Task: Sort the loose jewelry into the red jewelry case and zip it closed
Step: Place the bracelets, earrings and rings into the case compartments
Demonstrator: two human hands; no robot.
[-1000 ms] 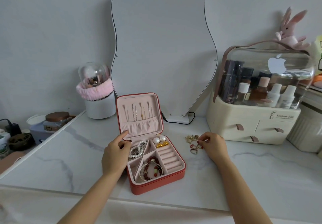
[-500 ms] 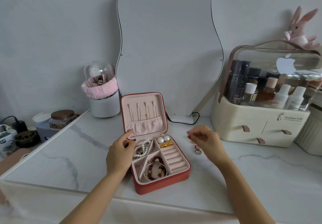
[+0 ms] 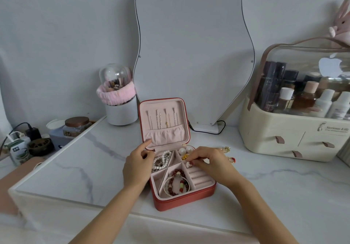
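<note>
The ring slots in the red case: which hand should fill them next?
Probably the right hand: it already pinches a ring over the ring slots, while the left hand steadies the red case.

Home dressing table, wavy mirror (image 3: 193,54), cosmetics organiser (image 3: 295,133) (bottles inside), brush holder (image 3: 121,111), marble-look top (image 3: 94,168)

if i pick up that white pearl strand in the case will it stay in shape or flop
The white pearl bead strand would probably flop: it lies loosely coiled in the top-left compartment of the red zip jewelry case. Its round, glossy beads look slippery, so pinching may work less well than hooking it. It seems light for its size.
</note>
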